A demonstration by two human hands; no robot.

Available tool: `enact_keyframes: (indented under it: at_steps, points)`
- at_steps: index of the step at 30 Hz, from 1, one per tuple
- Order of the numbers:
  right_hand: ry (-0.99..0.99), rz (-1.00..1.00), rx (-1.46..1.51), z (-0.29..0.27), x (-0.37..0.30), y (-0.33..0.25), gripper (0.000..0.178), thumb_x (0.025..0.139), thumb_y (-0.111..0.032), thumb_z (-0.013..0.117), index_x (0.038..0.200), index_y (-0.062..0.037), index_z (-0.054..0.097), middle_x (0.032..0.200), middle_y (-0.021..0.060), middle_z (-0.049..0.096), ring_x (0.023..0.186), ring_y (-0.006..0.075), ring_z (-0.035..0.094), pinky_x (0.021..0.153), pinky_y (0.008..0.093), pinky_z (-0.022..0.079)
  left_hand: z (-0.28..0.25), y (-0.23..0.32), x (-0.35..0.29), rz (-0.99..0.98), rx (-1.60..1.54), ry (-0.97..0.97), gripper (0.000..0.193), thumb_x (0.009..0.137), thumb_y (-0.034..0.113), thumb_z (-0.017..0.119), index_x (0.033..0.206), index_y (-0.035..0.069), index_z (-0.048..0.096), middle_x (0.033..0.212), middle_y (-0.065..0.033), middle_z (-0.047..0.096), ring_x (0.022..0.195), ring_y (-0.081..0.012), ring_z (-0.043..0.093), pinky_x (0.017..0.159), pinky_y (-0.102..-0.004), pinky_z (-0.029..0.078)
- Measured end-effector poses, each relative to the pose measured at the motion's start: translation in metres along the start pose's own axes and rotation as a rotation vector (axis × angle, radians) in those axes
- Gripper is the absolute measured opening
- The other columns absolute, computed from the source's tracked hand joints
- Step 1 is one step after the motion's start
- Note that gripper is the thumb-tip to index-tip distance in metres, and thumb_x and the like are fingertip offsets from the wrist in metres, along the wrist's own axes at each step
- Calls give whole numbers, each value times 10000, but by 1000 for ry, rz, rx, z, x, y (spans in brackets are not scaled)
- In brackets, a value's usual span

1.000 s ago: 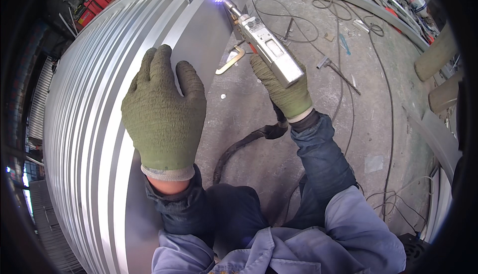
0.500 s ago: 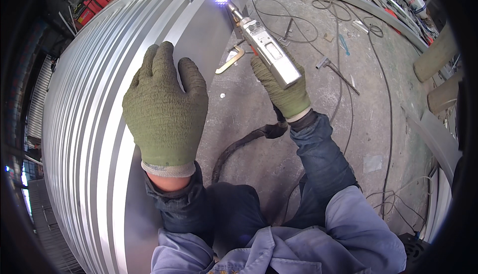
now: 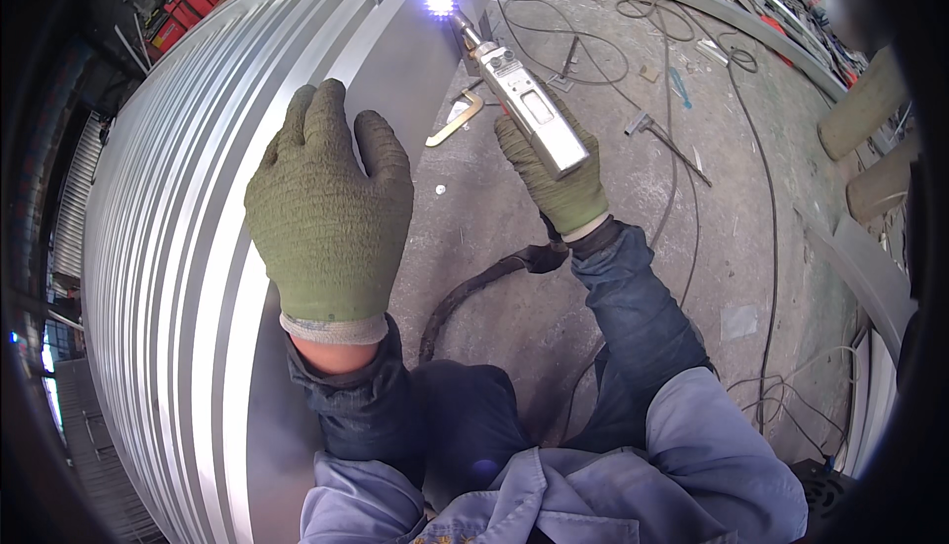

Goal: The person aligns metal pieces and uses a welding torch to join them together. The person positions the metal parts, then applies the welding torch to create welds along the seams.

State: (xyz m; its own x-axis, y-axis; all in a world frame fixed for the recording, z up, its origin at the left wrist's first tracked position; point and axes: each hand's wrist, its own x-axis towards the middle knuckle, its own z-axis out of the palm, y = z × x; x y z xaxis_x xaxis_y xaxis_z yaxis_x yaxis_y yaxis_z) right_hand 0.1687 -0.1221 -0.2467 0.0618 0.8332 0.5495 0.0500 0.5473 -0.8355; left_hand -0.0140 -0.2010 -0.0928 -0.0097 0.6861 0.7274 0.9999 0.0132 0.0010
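My right hand (image 3: 560, 176), in a green work glove, is wrapped round a silver handheld welding gun (image 3: 535, 104). The gun's narrow nozzle points away from me, and a bright violet-white glow (image 3: 441, 0) burns at its tip, by the far edge of a ribbed sheet-metal panel (image 3: 213, 277). That glare hides the exact spot where tip and metal meet. On the left, my left hand (image 3: 331, 210) wears a matching glove and lies over the panel near its right edge, fingers stretched and thumb apart, with nothing held. A thick dark hose (image 3: 465, 297) runs below my right hand.
On the concrete floor lie a brass-coloured bent clamp piece (image 3: 456, 119), a T-shaped metal tool (image 3: 664, 147) and several loose cables (image 3: 766, 208). Round posts (image 3: 862, 109) and long metal strips (image 3: 870, 277) stand at the right. Red boxes (image 3: 193, 0) are at the far left.
The glow and the gun's nozzle have shifted slightly toward me, and my right hand has moved a little back with the gun. My left hand has stayed almost still.
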Motion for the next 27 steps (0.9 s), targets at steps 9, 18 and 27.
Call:
enact_keyframes:
  at_steps: [9, 18, 27]
  points:
    - [16, 23, 35, 2, -4, 1, 535, 1033, -157, 845, 1508, -2, 652, 1176, 70, 802, 984, 87, 728, 837, 275, 624, 2, -4, 0, 57, 34, 34, 364, 1028, 248, 693, 1269, -13, 779, 1266, -205, 808, 1094, -379, 813, 962, -480, 652]
    - [-3, 38, 39, 1, -6, 3, 597, 1041, -120, 825, 1587, -14, 606, 1215, 64, 796, 1011, 65, 719, 846, 252, 625, -1, 0, 0, -23, -5, -29, 398, 1046, 277, 700, 1316, -3, 786, 1333, -229, 787, 1194, -403, 781, 1071, -464, 609]
    - [-12, 85, 96, 2, -10, 4, 594, 1047, -92, 811, 1593, -5, 593, 1241, 66, 794, 1044, 72, 725, 866, 249, 628, 3, -5, -1, 87, 37, 71, 328, 1033, 237, 695, 1235, -8, 774, 1200, -199, 814, 1040, -372, 815, 918, -478, 656]
